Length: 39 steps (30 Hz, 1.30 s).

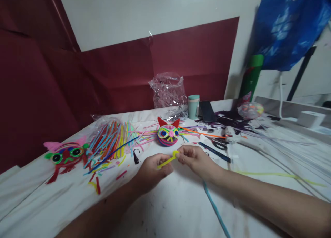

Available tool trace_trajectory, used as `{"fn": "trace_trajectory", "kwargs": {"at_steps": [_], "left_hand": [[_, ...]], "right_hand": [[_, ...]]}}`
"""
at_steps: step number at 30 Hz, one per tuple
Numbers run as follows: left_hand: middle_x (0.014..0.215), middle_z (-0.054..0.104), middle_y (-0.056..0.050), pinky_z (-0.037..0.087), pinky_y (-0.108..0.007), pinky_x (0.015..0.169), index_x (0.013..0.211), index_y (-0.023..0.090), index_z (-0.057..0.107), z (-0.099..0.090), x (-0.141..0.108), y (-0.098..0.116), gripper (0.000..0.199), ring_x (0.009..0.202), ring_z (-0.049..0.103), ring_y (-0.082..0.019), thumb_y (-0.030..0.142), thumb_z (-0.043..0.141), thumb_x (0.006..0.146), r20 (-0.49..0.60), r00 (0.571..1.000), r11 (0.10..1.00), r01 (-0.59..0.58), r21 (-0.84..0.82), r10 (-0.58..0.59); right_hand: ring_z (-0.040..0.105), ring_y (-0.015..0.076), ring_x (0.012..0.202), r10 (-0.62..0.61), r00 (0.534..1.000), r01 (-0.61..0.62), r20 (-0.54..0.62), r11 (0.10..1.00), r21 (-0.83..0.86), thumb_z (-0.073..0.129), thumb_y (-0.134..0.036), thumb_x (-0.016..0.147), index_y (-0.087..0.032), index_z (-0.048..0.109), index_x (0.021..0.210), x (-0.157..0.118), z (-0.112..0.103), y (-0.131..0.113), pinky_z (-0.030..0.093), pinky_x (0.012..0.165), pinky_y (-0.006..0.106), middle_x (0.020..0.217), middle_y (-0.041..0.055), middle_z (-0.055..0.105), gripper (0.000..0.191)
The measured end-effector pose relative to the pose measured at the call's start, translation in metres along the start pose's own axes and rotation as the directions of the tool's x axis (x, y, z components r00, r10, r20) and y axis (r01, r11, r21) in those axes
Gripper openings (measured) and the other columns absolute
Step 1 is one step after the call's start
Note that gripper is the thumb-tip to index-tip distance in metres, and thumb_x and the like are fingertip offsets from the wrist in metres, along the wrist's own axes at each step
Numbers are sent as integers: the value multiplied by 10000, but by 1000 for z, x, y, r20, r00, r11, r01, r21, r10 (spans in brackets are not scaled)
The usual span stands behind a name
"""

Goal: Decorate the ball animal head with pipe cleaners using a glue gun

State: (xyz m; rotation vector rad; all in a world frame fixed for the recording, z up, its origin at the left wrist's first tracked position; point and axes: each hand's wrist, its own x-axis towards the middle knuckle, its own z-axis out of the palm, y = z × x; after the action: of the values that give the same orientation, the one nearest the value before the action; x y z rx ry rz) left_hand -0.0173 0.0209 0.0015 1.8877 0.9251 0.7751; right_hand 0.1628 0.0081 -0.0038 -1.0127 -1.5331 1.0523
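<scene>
A short yellow pipe cleaner (167, 161) with a small coil at its upper end is held between both hands. My left hand (154, 167) has its fingers closed around the lower part. The fingertips of my right hand (191, 158) pinch the coiled end. Just beyond the hands sits a round multicoloured animal head (168, 134) with red ears, blue eyes and a pink nose. A light blue pipe cleaner (215, 208) lies on the table below my right forearm.
A pink-eared figure (68, 155) and a pile of pipe cleaners (107, 140) are on the left. Behind stand a mint cup (193, 107) and clear plastic bag (169, 91). Scissors (218, 144), a dark blue cutter (214, 152) and a glue gun (229, 134) lie on the right.
</scene>
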Motion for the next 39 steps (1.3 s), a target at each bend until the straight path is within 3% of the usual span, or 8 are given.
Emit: {"fn": "trace_trajectory", "kwargs": {"at_steps": [2,6,11,16,23,31,37,39], "left_hand": [[636,490,36,333,-212,539,798,134,592,3,-2,1,217,581,412,-89,338,572,729,29,999,1000,15,11,-15],[568,419,49,316,-212,534,630,139,546,2,-3,1,159,551,386,-83,254,529,739,-36,999,996,24,88,-20],[637,543,-5,374,-227,613,608,135,592,0,-6,-1,151,627,511,-114,182,529,736,-54,986,951,-140,276,160],[588,542,-3,379,-235,633,580,146,583,-4,-10,0,176,623,514,-118,155,526,746,30,958,875,-274,398,286],[585,546,-4,394,-234,630,587,141,588,-5,-12,4,175,612,516,-114,148,528,752,50,947,879,-313,358,317],[697,588,-14,426,-235,650,752,154,616,-2,-13,3,57,673,551,-124,194,576,760,-77,938,882,-287,374,337],[674,591,-32,395,-280,671,695,162,569,0,-13,-5,138,688,527,-146,130,469,786,11,842,693,-452,561,540],[646,558,-16,385,-273,648,658,165,543,-1,-14,-4,132,658,500,-136,108,468,749,-1,863,730,-426,534,505]], "right_hand": [[391,93,531,-24,1000,26,17,997,-72,599,-535,717,-163,514,637,-4,4,2,305,503,221,564,-36,458,390],[448,117,576,-70,995,84,73,973,-214,505,-456,806,-156,542,678,-11,9,3,347,548,236,607,-6,512,328],[474,124,612,-95,988,133,120,921,-367,511,-318,812,-150,576,702,-16,10,2,358,576,232,648,12,561,211],[361,89,532,33,991,-4,132,976,-217,546,-417,789,-156,528,659,-17,13,6,297,506,216,576,-35,446,292],[316,85,519,112,988,-112,109,994,-4,576,-583,717,-170,484,657,-20,17,6,264,466,210,556,-52,389,428],[452,114,586,-125,989,145,80,936,-321,492,-342,837,-170,512,666,-24,16,0,363,552,227,612,-7,511,243],[481,122,574,-225,967,253,116,860,-444,475,-257,835,-183,515,645,-27,18,1,378,538,231,619,12,547,208],[498,126,595,-235,964,267,127,860,-436,479,-250,837,-180,534,664,-28,19,1,386,559,235,639,18,560,195]]}}
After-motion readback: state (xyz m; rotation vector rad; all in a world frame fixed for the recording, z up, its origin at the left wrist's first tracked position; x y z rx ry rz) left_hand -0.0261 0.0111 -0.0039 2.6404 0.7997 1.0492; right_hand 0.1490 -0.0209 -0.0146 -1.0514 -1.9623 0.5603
